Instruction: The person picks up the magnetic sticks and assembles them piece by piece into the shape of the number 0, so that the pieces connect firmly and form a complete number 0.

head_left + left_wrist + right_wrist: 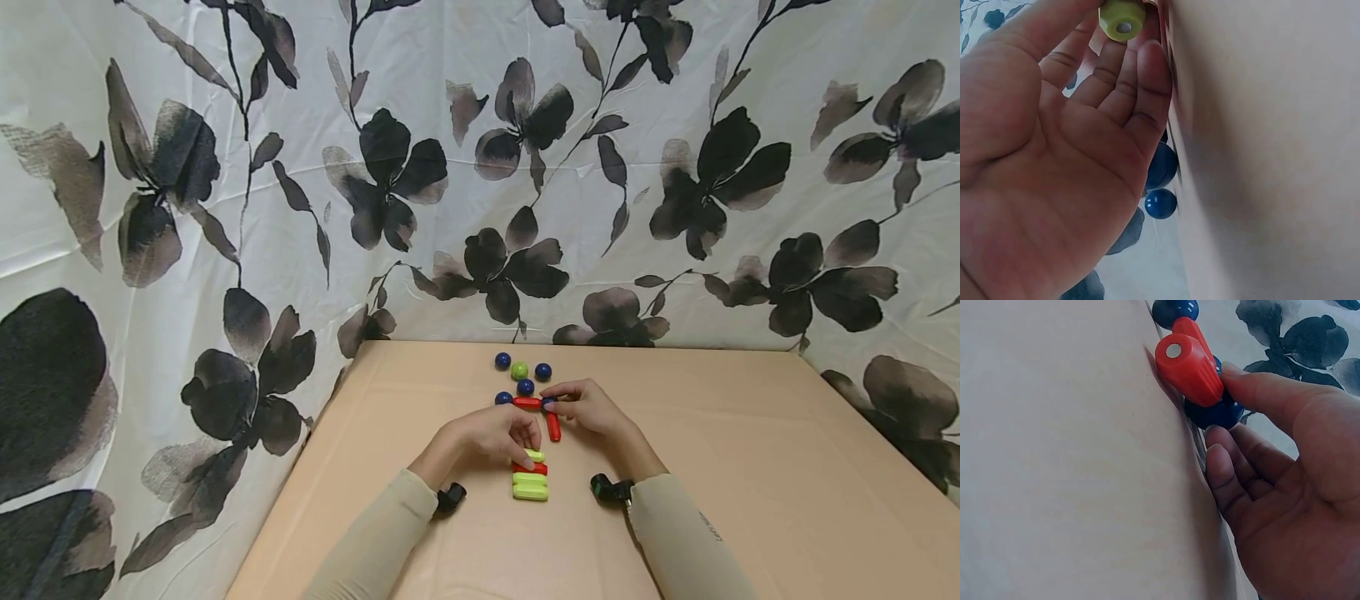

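My left hand (pixel 525 440) pinches a green stick (pixel 534 455) at the top of a short row of sticks, above a red stick (pixel 529 468) and two more green sticks (pixel 530 486). The left wrist view shows that green stick's end (pixel 1122 19) between thumb and fingers. My right hand (pixel 558 402) pinches a blue ball (pixel 1213 411) that joins two red sticks, one lying crosswise (pixel 527 402) and one pointing toward me (pixel 553 427). In the right wrist view the near red stick (pixel 1188 365) juts from that ball. Another blue ball (pixel 503 397) caps the crosswise stick's left end.
Three loose blue balls (pixel 525 387) and a green ball (pixel 519 370) lie just beyond the hands on the tan table (pixel 750 467). A flowered curtain (pixel 480 167) hangs behind and to the left. The table's left edge (pixel 300 467) runs close to my left arm.
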Demonstrator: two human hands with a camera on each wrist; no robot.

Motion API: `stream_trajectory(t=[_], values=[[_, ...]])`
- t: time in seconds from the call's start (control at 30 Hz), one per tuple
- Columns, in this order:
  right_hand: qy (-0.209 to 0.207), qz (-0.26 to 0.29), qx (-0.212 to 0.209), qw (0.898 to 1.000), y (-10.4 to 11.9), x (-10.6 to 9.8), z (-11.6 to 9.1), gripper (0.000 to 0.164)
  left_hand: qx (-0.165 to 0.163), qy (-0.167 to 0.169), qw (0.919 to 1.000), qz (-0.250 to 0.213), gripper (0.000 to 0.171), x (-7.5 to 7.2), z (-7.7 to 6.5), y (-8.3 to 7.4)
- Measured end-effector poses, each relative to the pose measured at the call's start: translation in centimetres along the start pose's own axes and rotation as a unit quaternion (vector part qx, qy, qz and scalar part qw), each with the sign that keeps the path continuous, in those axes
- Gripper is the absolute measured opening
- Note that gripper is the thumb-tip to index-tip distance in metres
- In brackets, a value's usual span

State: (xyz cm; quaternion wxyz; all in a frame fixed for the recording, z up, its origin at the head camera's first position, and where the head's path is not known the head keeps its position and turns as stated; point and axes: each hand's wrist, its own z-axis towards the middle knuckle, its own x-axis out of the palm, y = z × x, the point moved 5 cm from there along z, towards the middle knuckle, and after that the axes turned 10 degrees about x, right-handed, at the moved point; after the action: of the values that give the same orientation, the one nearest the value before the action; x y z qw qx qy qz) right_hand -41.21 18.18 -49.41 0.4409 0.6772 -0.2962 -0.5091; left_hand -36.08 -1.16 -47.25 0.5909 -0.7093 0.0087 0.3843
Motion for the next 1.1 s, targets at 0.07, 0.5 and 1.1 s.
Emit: stream_trajectory(t=[0.07,0.5,1.1], values=[[-0.002,0.003,0.000,1.000,0.0,0.0,0.0,0.028,0.004,-0.006,1.0000,-0.006,0.020,-0.1,0.0,0.0],[-0.003,-0.001,-0.007,1.000,0.1,0.0,-0.1,0.027,0.017,-0.051,0.9971,-0.054,0.006,-1.3,-0.7,0.7],[0.000,0.002,-0.001,1.000,0.3,0.1,-0.1,0.028,0.016,-0.080,0.9867,-0.141,0.036,-4.1,-2.7,2.4]])
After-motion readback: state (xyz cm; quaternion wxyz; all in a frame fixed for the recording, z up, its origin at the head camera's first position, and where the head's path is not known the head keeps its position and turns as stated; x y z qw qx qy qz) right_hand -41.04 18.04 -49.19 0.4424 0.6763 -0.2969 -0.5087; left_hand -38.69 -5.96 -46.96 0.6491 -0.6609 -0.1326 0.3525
